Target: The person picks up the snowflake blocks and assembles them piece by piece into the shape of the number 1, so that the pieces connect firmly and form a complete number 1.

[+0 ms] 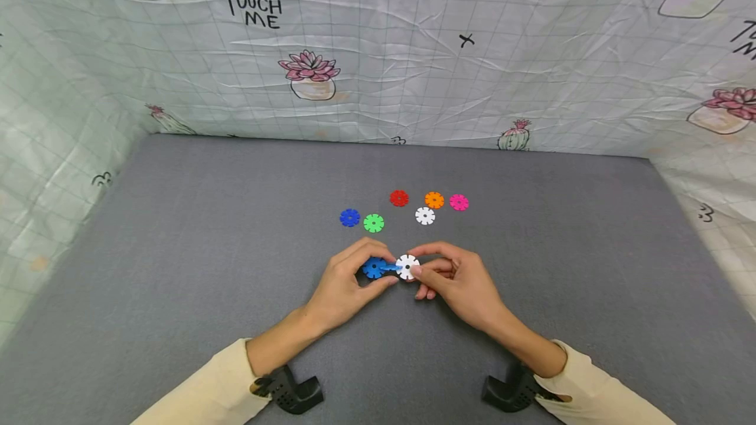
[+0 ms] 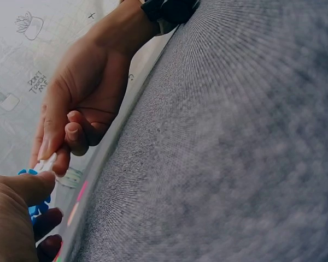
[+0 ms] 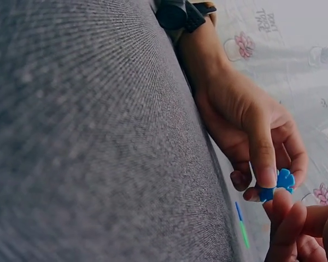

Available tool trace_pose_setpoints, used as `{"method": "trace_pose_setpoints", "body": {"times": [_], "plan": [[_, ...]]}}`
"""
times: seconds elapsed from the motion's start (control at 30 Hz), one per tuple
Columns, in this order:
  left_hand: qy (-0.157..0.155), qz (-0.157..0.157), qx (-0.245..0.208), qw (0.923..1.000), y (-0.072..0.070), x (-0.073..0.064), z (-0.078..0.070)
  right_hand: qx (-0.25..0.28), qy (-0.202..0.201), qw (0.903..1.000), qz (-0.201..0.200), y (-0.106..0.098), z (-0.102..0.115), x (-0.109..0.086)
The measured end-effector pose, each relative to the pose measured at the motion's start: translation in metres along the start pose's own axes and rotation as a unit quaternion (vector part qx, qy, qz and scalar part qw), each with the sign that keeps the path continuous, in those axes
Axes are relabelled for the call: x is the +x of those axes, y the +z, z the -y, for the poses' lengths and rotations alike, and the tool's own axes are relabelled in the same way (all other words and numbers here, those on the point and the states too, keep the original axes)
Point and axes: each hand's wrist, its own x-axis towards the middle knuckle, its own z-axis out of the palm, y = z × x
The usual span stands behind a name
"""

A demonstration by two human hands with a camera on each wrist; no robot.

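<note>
Over the middle of the table, my left hand holds a blue notched disc, thumb on the near side and fingers curled round the far side. Another blue piece, seen nearly edge-on, bridges from it to a white notched disc. My right hand pinches that white disc at its right edge, thumb on top. The two hands' fingertips are close together. In the left wrist view the white disc shows between both thumbs. The right wrist view shows blue notches beyond the left thumb; fingers hide the white disc there.
Loose notched discs lie flat beyond the hands: blue, green, red, white, orange and pink. A printed cloth stands behind the grey table and along its sides.
</note>
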Motion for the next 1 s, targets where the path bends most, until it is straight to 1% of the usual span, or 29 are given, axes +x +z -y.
{"method": "trace_pose_setpoints", "body": {"times": [0.07,0.2,0.3,0.43,0.63,0.7,0.77,0.83,0.93,1.0], "plan": [[-0.003,0.000,-0.009,1.0000,0.000,0.000,0.000,0.001,0.009,1.0000,0.002,0.000,0.001,0.000],[0.001,-0.003,-0.016,0.9999,-0.001,0.000,0.000,0.006,0.019,0.9998,0.009,0.001,0.003,0.001],[0.004,-0.007,-0.015,0.9999,-0.001,0.000,0.000,0.012,0.018,0.9997,0.012,0.002,0.004,0.001],[-0.004,-0.010,-0.018,0.9998,-0.002,0.000,-0.001,0.018,0.014,0.9996,0.014,0.003,0.005,0.001],[0.004,-0.017,-0.024,0.9996,-0.001,0.001,-0.002,0.027,0.018,0.9991,0.028,0.002,0.004,0.002],[0.002,-0.020,-0.026,0.9995,-0.001,0.002,-0.002,0.027,0.019,0.9990,0.028,0.001,0.004,0.003],[-0.001,-0.021,-0.025,0.9995,-0.001,0.002,-0.003,0.019,0.015,0.9995,0.022,0.000,0.005,0.004],[-0.004,-0.022,-0.023,0.9995,-0.001,0.003,-0.003,0.006,0.002,1.0000,0.007,-0.003,0.005,0.006],[-0.007,-0.021,-0.017,0.9996,-0.001,0.003,-0.004,-0.027,-0.023,0.9990,-0.028,-0.008,0.008,0.011],[-0.010,-0.020,-0.017,0.9996,-0.001,0.003,-0.004,-0.057,-0.042,0.9959,-0.056,-0.012,0.009,0.015]]}}
